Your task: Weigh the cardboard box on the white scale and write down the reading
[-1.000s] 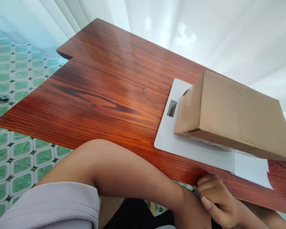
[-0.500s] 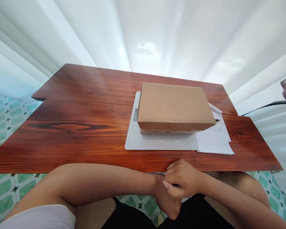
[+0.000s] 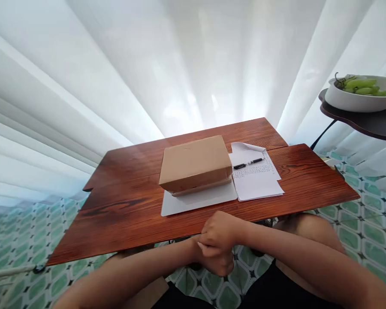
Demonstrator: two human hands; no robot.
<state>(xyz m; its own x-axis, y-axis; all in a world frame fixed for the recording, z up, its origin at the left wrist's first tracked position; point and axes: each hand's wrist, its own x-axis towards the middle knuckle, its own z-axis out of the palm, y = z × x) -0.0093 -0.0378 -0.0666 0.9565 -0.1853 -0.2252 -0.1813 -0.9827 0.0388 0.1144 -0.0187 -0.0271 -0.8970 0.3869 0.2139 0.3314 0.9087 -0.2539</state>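
Note:
A closed brown cardboard box (image 3: 196, 164) rests on a flat white scale (image 3: 193, 201) in the middle of a reddish wooden table (image 3: 122, 210). Just right of the box lie white sheets of paper (image 3: 255, 180) with a black pen (image 3: 248, 163) on top. My right hand (image 3: 219, 232) lies over my left hand (image 3: 216, 262), both clasped together below the table's near edge, apart from the box. Neither hand holds any object.
White curtains hang behind the table. At the upper right a dark side table (image 3: 366, 122) carries a white bowl (image 3: 362, 96) of green grapes. Green patterned tiles (image 3: 16, 240) cover the floor around the table.
The view has swung right and pulled back, bringing the paper, pen and grape bowl into sight. My hands have stayed clasped at the table's near edge.

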